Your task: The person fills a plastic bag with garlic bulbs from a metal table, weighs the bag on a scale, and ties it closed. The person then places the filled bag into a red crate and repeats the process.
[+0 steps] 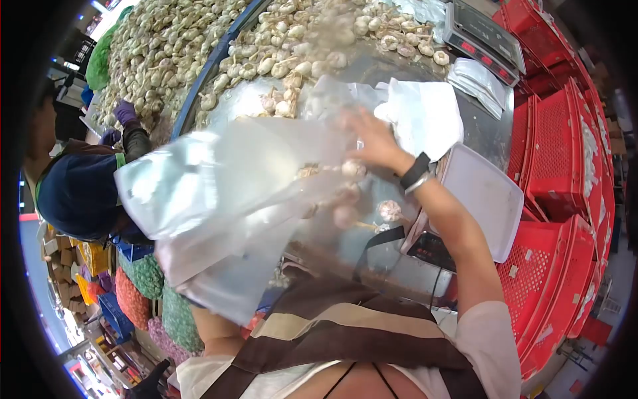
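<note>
A large clear plastic bag (246, 166) is spread in the air across the middle of the view, with garlic bulbs showing through its thin film. My right hand (375, 138), slightly blurred, has its fingers curled at the bag's right edge. The bag covers my left hand; only the forearm (220, 338) shows below it. Near my right forearm, a garlic bulb (389, 211) with a stem lies on the metal table (399, 249). A stack of white plastic bags (425, 116) rests just beyond my right hand.
Garlic heaps (173, 53) cover the far table, split by a blue divider (216, 60). Scales stand at right, one with a white tray (482, 196), one farther back (485, 40). Red crates (545, 266) line the right side. A co-worker in a dark cap (80, 193) is at left.
</note>
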Motion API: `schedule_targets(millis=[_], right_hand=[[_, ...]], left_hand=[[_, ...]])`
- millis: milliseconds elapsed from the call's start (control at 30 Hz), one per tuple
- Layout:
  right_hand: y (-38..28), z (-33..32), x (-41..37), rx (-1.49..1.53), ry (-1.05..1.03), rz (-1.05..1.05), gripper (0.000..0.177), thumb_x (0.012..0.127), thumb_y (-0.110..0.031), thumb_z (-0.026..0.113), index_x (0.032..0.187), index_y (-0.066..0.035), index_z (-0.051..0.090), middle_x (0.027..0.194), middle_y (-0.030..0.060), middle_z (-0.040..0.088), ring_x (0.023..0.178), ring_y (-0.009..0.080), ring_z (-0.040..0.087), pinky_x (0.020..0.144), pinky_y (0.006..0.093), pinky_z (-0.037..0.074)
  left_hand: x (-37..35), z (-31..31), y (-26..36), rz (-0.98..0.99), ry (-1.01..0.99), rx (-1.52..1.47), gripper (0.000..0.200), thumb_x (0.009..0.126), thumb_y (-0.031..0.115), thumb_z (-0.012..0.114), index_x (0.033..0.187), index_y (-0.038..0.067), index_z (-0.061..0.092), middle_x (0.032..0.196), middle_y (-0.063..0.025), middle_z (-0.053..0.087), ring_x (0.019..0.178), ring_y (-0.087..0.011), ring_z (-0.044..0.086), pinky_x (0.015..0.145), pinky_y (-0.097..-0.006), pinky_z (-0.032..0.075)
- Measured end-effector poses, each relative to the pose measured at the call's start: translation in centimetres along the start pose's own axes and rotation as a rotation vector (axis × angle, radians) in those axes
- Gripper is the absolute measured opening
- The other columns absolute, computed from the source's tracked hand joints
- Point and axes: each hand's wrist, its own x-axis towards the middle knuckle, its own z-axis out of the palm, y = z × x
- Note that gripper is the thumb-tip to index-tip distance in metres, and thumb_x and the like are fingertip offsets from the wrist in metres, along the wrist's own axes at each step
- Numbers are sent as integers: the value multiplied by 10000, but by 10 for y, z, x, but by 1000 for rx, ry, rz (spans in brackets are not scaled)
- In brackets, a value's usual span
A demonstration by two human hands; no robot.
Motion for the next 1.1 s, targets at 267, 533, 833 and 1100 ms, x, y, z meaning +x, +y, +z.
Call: schedule_targets(millis=[267,533,833,1100], right_hand=[[83,-38,19,-263,-82,557,781,566,-336,735,1262,-236,397,1319,181,282,1173,413,322,933,402,357],[137,-57,11,-608,-10,704,680,586,-505,700,1033,-14,554,894,202,595,936,342,539,807,365,427],[170,-137,18,-101,-107,244,275,696,-138,568,943,-25,611,871,146,602,769,263,568,690,325,453],[77,-378,-27,602,622,714,197,864,-167,515,986,-17,551,896,100,590,811,185,585,713,317,497]], left_hand=[[0,-12,41,-32,58,-364,391,914,303,381,1070,-39,492,950,-149,584,817,-207,597,714,-313,500],[19,6,21,-167,157,-369,377,923,298,359,1139,13,476,1016,-107,587,847,-196,603,733,-323,501],[41,19,23,-134,162,-291,349,908,259,405,1159,21,457,1043,-93,570,880,-189,586,760,-316,491],[50,22,21,-203,190,-412,347,911,286,390,1122,31,496,975,-88,598,815,-185,603,685,-298,510]])
